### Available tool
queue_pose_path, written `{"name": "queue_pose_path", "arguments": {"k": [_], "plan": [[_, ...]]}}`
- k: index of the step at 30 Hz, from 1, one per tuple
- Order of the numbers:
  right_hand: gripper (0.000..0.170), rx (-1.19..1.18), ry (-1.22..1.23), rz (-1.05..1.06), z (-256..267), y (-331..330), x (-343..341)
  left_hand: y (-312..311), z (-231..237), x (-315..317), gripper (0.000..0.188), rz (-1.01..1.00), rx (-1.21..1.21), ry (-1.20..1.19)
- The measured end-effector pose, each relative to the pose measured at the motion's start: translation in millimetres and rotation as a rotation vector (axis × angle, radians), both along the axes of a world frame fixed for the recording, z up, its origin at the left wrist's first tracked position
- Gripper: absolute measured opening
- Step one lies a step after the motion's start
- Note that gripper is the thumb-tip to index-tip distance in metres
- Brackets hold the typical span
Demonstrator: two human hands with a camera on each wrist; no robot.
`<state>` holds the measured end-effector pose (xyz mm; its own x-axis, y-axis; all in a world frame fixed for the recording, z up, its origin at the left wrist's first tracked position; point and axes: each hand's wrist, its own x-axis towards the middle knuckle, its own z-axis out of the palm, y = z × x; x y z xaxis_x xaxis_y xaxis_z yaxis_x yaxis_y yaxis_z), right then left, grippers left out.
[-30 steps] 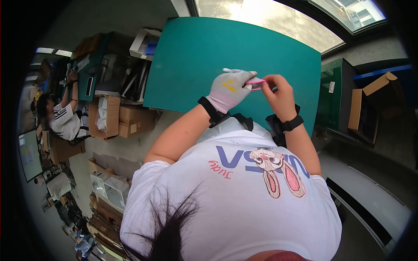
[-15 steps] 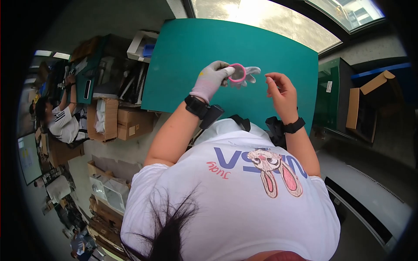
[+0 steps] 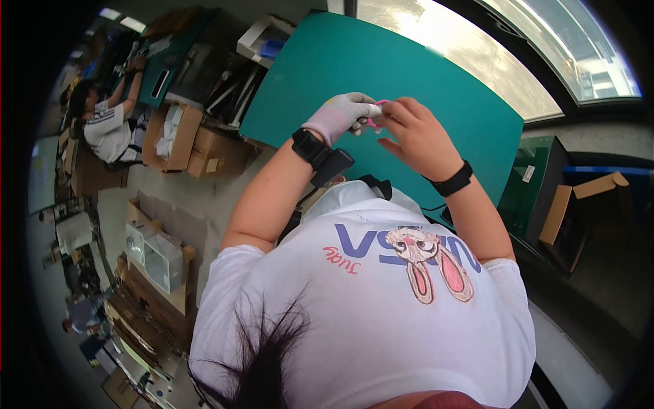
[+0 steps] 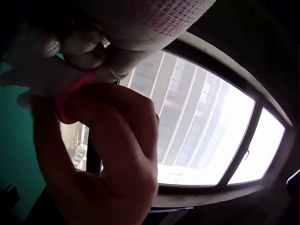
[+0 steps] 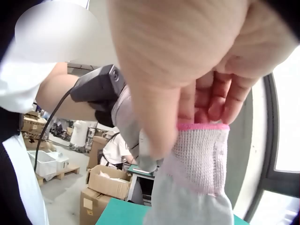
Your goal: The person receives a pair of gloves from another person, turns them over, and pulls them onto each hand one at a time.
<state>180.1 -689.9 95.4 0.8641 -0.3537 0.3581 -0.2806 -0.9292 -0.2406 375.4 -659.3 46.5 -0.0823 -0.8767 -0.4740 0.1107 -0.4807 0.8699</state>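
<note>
My left hand (image 3: 337, 116) wears a light grey knit glove and grips a second glove (image 5: 199, 159) at its pink-edged cuff. The right wrist view shows this loose glove hanging with its cuff upward, its body running out of the frame below. Bare, my right hand (image 3: 422, 140) has its fingertips at the cuff's opening, the fingers bent toward the pink rim (image 4: 70, 96). Its thumb stands apart from the fingers, on the outer side of the cuff. Both hands are raised above the green table (image 3: 327, 61).
Black straps with a camera (image 3: 334, 167) sit on the wrists. A white box (image 3: 262, 37) is beyond the table's far left corner. Cardboard boxes (image 3: 218, 153) stand on the floor at left, where another person (image 3: 105, 126) sits. An open carton (image 3: 558, 218) is at right, near the windows.
The right hand first held the cuff, then came off it, and now its fingers are back at the opening. The left hand kept its hold. The head view has turned slightly.
</note>
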Motion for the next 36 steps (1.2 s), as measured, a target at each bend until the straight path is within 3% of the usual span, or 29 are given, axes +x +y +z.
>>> {"name": "queue_pose_path", "arguments": {"k": [2,5,8,12,15,17,18,20,21,23,25,27,29,32,35,36], "plan": [[0.011,-0.098,0.088,0.073,-18.8,-0.6,13.1,0.7,-3.8,3.0,0.024,-0.014,0.006,-0.058],[0.011,0.211,-0.079,0.106,-27.2,-12.2,18.7,4.7,-4.1,9.6,0.026,0.152,-0.032,-0.018],[0.013,0.708,-0.230,-0.121,-41.1,-23.8,11.7,17.5,9.9,22.8,0.025,0.421,-0.169,0.056],[0.015,1.103,-0.277,-0.333,-47.6,-29.9,9.2,42.3,29.1,34.5,0.022,0.434,-0.170,-0.146],[0.017,1.127,-0.314,-0.320,-48.4,-31.7,16.8,55.7,28.6,30.0,0.018,0.417,-0.182,-0.166],[0.021,1.012,-0.265,-0.284,-48.5,-34.0,24.5,63.0,15.2,27.4,0.022,0.432,-0.238,-0.228],[0.021,0.974,-0.229,-0.248,-50.5,-35.3,28.0,66.5,8.6,24.9,0.027,0.427,-0.437,-0.525],[0.019,1.031,-0.216,-0.204,-56.6,-29.6,28.7,75.1,15.7,9.7,0.027,0.323,-0.258,-0.532],[0.018,1.023,-0.241,-0.172,-58.9,-24.6,29.8,79.6,24.6,0.5,0.027,0.301,-0.183,-0.381],[0.018,1.075,-0.214,-0.116,-74.2,-21.6,38.5,88.0,3.3,-15.6,0.029,0.350,-0.647,-0.760],[0.021,1.152,-0.193,-0.087,-64.9,-6.4,50.5,101.2,18.4,-18.4,0.033,0.336,-0.405,-0.581],[0.024,1.303,-0.273,-0.043,-81.9,-3.9,60.3,98.8,3.5,-17.4,0.033,0.378,-0.401,-0.871],[0.034,1.365,-0.124,-0.021,-77.5,-7.9,63.3,112.7,25.2,-16.6,0.032,0.426,-0.265,-0.746],[0.050,1.639,-0.202,0.033,-62.0,12.2,68.7,118.0,14.0,-14.6,0.029,0.436,-0.218,-0.872],[0.057,1.632,-0.094,0.133,-59.8,16.5,66.0,114.7,-15.3,-15.9,0.025,0.505,-0.236,-1.010],[0.058,1.604,-0.075,0.115,-62.5,17.9,65.3,118.8,-5.5,-17.0,0.021,0.477,-0.230,-0.983]]}}
